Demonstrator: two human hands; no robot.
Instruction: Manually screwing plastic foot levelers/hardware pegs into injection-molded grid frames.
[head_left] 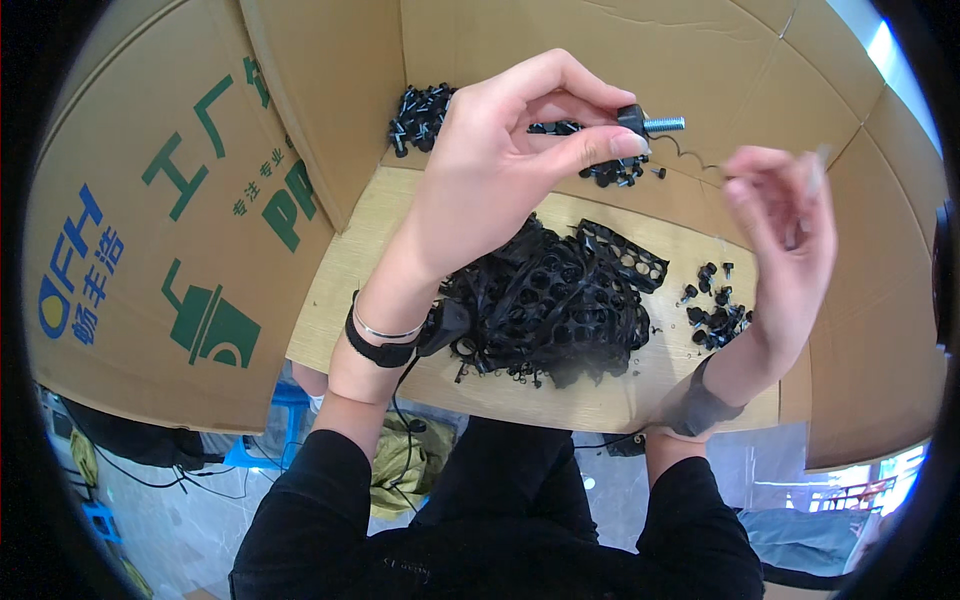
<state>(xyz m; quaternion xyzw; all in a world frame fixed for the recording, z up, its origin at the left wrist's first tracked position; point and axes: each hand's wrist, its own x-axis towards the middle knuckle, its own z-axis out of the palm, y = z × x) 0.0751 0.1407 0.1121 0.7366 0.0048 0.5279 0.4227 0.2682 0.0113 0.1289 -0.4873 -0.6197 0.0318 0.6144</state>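
Note:
My left hand (500, 165) is raised above the table, pinching a black-headed screw knob (632, 119) between thumb and forefinger. Its silver threaded stud (665, 124) points to the right. From the knob a thin, wavy dark strip (690, 153) runs across to my right hand (785, 205), whose fingertips are closed at the strip's end. The right hand is smeared by motion. A pale, slender tip (822, 156) shows beside its fingers, too blurred to name. Below both hands lies a heap of black perforated sheets (560, 300) with round holes.
Several black screw knobs (420, 115) are piled at the back left, more (615, 172) behind my left hand, and a smaller group (718, 320) at the right. Cardboard walls (180, 200) enclose the wooden table (375, 225). A cable (400, 400) hangs from the left wrist strap.

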